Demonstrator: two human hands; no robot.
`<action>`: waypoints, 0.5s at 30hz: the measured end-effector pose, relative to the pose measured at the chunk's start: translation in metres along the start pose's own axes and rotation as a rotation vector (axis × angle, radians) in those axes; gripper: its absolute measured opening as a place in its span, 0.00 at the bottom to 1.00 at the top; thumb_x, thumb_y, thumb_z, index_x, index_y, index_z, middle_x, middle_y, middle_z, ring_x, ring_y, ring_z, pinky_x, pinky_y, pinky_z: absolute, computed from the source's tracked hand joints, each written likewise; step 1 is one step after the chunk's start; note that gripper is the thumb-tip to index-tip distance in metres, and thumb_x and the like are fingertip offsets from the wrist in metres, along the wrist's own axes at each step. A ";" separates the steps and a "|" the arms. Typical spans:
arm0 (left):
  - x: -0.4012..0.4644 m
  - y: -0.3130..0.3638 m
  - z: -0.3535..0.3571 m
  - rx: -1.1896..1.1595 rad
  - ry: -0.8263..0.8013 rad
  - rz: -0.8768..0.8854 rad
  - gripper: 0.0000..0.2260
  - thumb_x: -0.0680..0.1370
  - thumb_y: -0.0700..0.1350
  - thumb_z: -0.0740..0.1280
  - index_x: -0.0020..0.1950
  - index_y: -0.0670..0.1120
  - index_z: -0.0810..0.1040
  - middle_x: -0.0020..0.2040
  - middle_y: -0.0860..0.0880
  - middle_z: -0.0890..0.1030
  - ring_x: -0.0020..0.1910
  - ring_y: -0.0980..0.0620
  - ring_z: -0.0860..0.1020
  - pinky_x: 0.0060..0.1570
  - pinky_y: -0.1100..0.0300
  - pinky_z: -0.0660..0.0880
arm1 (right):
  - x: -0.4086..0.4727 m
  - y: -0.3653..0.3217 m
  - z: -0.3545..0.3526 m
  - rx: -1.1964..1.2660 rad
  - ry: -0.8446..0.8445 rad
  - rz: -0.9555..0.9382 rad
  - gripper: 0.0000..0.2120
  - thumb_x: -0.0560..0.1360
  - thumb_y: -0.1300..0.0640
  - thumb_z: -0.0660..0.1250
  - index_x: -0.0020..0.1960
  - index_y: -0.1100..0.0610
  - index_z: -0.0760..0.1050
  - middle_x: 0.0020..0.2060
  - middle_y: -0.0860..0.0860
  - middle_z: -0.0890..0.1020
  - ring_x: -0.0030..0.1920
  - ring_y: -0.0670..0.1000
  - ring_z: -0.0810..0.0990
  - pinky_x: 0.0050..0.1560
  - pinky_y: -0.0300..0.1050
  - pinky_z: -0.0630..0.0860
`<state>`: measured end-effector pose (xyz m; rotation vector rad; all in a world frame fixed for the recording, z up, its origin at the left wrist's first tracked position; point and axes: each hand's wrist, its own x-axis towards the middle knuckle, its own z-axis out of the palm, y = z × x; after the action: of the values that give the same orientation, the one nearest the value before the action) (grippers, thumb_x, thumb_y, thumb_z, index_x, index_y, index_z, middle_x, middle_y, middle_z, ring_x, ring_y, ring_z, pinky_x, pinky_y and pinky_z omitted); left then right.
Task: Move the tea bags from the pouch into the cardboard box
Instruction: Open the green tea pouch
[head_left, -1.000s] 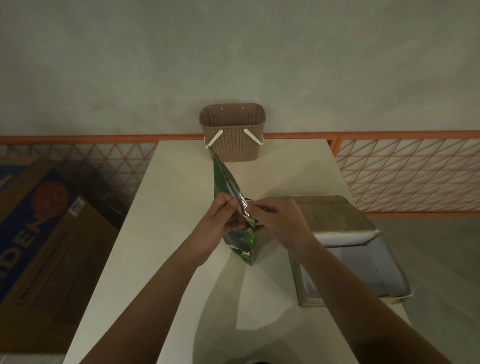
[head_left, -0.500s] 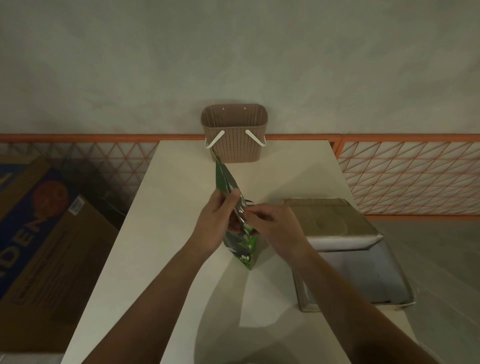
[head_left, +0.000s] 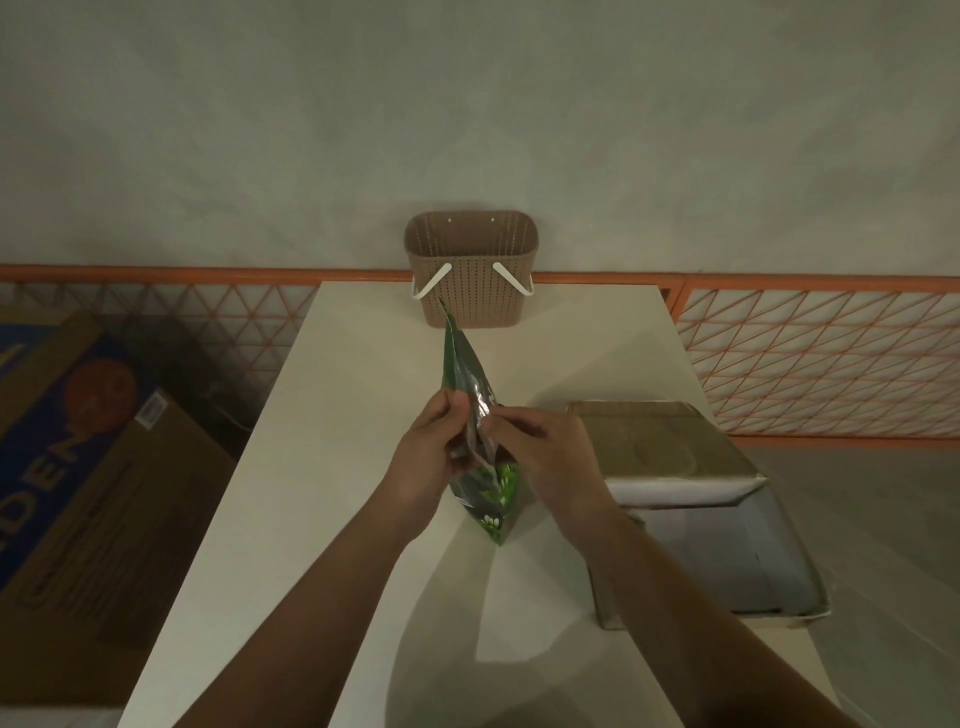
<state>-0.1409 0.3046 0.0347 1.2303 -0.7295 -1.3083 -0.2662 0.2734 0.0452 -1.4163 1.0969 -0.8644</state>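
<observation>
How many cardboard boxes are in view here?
2: an open cardboard box on the table, right of the pouch; a printed carton on the floor at left. More may sit outside the frame.

Two bare forearms in shot, no sleeves, left hand (head_left: 426, 457) and right hand (head_left: 550, 457) both bare, no rings on the fingers, no watch, no bands behind them

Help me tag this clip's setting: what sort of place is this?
Probably a storage or work area, not a kitchen: a plain table against a bare wall, an orange mesh barrier behind it, a big printed carton on the floor.
</observation>
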 end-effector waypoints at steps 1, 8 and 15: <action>-0.001 -0.001 0.001 -0.036 -0.007 -0.013 0.11 0.86 0.45 0.56 0.52 0.45 0.77 0.41 0.49 0.84 0.39 0.55 0.82 0.40 0.61 0.78 | 0.001 0.000 -0.001 0.032 -0.002 0.023 0.13 0.75 0.61 0.69 0.38 0.45 0.84 0.39 0.53 0.86 0.44 0.56 0.84 0.52 0.50 0.81; 0.001 -0.009 0.004 -0.216 -0.015 -0.066 0.13 0.84 0.46 0.59 0.65 0.43 0.76 0.55 0.43 0.82 0.54 0.47 0.81 0.52 0.57 0.80 | 0.003 0.009 -0.005 0.157 -0.013 0.142 0.08 0.77 0.59 0.67 0.47 0.56 0.85 0.44 0.59 0.85 0.48 0.60 0.82 0.57 0.55 0.78; 0.011 0.005 0.014 0.082 0.180 0.011 0.08 0.86 0.46 0.59 0.50 0.45 0.71 0.40 0.46 0.80 0.30 0.57 0.81 0.28 0.64 0.76 | 0.005 0.009 -0.006 0.101 -0.035 0.066 0.09 0.78 0.61 0.67 0.47 0.52 0.85 0.41 0.49 0.86 0.43 0.46 0.82 0.45 0.35 0.76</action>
<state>-0.1500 0.2897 0.0402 1.3883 -0.6648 -1.1511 -0.2713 0.2674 0.0368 -1.3004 1.0534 -0.8330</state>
